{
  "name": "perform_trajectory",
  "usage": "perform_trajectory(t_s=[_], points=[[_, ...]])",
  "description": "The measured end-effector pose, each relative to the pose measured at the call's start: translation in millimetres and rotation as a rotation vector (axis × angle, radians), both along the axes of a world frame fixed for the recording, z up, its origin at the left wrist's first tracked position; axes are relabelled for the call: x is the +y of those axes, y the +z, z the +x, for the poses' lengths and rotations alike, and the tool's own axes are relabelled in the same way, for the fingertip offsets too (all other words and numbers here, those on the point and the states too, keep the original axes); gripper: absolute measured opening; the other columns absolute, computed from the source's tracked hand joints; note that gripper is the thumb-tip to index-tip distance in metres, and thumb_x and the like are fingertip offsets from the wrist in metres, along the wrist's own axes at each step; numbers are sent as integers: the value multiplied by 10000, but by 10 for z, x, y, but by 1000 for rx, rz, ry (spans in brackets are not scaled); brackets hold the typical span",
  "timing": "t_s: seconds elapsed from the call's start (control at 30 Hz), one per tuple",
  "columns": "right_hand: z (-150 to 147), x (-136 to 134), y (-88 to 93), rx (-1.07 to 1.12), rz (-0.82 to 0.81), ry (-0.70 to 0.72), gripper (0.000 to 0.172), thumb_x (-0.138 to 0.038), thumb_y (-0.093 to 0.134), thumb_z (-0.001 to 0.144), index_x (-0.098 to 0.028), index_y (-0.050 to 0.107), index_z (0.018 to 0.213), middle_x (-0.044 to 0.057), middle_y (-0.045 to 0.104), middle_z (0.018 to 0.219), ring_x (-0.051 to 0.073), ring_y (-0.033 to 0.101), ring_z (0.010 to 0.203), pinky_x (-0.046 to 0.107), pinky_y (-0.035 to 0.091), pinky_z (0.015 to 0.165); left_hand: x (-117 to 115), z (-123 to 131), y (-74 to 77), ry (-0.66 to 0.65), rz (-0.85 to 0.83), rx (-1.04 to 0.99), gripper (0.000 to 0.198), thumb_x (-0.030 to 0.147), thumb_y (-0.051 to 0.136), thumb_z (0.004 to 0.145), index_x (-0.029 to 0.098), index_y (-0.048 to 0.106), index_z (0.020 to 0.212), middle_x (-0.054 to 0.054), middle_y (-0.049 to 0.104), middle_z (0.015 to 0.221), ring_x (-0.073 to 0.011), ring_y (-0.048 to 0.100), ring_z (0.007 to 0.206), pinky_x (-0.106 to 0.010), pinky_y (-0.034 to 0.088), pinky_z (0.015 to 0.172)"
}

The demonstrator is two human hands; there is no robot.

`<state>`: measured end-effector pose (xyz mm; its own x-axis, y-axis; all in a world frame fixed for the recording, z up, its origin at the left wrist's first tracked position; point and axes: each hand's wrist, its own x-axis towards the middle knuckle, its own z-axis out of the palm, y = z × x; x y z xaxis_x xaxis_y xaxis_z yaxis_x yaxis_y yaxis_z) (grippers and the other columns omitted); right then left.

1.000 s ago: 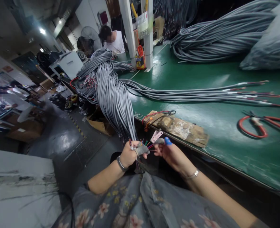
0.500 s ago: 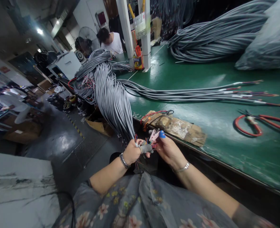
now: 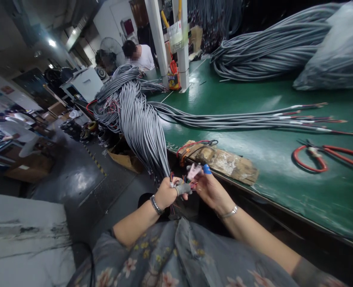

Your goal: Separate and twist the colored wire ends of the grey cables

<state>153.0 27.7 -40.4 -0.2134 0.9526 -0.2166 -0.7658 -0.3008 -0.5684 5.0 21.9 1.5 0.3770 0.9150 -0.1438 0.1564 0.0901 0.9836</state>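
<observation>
My left hand (image 3: 168, 192) is closed around a cable end, its thumb wearing a grey cover. Thin coloured wires (image 3: 186, 180) fan out from that grip toward the other hand. My right hand (image 3: 210, 189), with blue tape on a fingertip, is closed on a pale pink clip-like tool (image 3: 194, 171) beside the wire tips. Whether its fingers also pinch wires is hard to make out. Behind my left hand, a thick bundle of grey cables (image 3: 144, 131) hangs over the bench edge.
On the green bench (image 3: 254, 151) lie a worn wooden board (image 3: 227, 161), red-handled pliers (image 3: 314, 153) and a row of grey cables with stripped ends (image 3: 239, 119). Coiled cables (image 3: 269, 48) and a plastic bag (image 3: 338, 52) are behind. Another person (image 3: 142, 56) sits beyond the post.
The view shifts slightly. The pink tool tilts a little between my hands; both hands otherwise stay nearly where they were, with the same wires between them.
</observation>
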Motion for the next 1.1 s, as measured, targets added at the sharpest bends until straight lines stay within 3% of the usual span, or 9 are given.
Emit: perform_trajectory(t_s=[0.1,0.27,0.5,0.7,0.9,1.1], points=[[14,-13,27,5,13,32,426,-613,772,643,-232,732,828,14,706,738,145,603,609,262,492,543,-65,-25,28,3,53,42,452,537,691,724,150,600,509,-42,621,500,-124,545,515,-257,438,592],[6,-42,70,-82,48,-30,351,-541,797,658,-213,720,756,-18,642,637,113,541,559,242,479,544,-141,-37,54,72,113,72,435,517,660,755,159,594,518,-37,624,508,-128,547,510,-257,437,580],[9,-48,112,-130,56,-34,366,-546,784,669,-199,698,749,-5,625,600,135,528,529,279,463,524,-88,-2,6,73,78,84,453,546,655,758,156,627,529,-43,626,529,-135,546,547,-255,426,588],[-40,-55,26,-272,119,-225,443,-669,731,649,-229,697,686,9,668,649,158,554,587,305,482,594,-61,-2,-29,58,62,-8,419,487,666,774,151,628,527,-35,615,506,-132,554,551,-250,435,613],[-43,15,-27,-152,71,-65,521,-710,735,596,-219,731,773,18,676,677,175,592,607,327,504,598,-55,3,-49,62,52,15,401,465,663,777,137,639,548,-31,607,492,-119,528,514,-240,417,572],[-53,28,-21,-86,37,-82,409,-604,783,637,-233,742,805,15,688,695,177,600,627,310,503,587,-55,18,-21,74,56,72,424,493,664,760,143,619,524,-33,609,490,-120,526,508,-243,424,572]])
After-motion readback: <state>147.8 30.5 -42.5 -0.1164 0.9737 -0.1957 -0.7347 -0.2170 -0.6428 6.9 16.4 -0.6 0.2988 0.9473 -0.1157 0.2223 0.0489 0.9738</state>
